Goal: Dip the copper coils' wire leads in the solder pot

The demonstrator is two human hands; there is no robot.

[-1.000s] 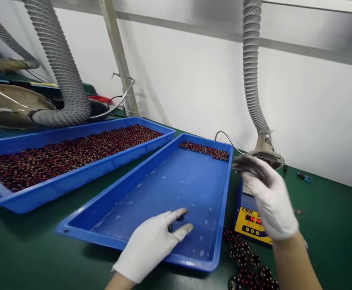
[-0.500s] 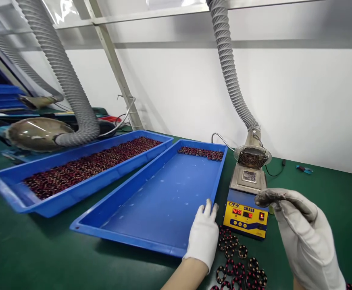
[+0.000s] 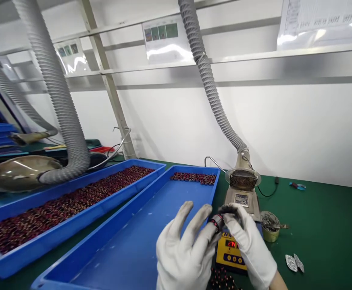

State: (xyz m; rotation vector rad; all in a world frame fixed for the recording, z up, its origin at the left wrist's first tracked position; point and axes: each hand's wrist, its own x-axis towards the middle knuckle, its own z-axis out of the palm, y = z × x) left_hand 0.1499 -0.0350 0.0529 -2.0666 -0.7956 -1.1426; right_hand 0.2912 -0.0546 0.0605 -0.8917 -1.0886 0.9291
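My left hand (image 3: 188,249), in a white glove with greyed fingertips, pinches a small dark ring with red marks (image 3: 217,221) between thumb and forefinger. Its other fingers are spread. Closed at the fingertips, my right hand (image 3: 250,241) meets the ring from the right; its glove is blackened at the fingers and partly hides the ring. Both hands are above the yellow control panel (image 3: 230,253) of a heated pot (image 3: 241,199), covering part of its red display. Dark rings with copper and red spots (image 3: 222,280) lie below the hands, mostly hidden.
A long blue tray (image 3: 127,241) has rings along its far end. The blue tray to its left (image 3: 103,213) holds many more. A duct hood (image 3: 242,177) hangs behind the pot. At right are a small tub (image 3: 270,229), silvery flakes (image 3: 294,263) and blue-handled cutters (image 3: 297,186).
My left hand has left the tray's edge and come up to my right hand, which moved left. A ring now shows between them. The view has tilted up, and the tub and flakes have become visible.
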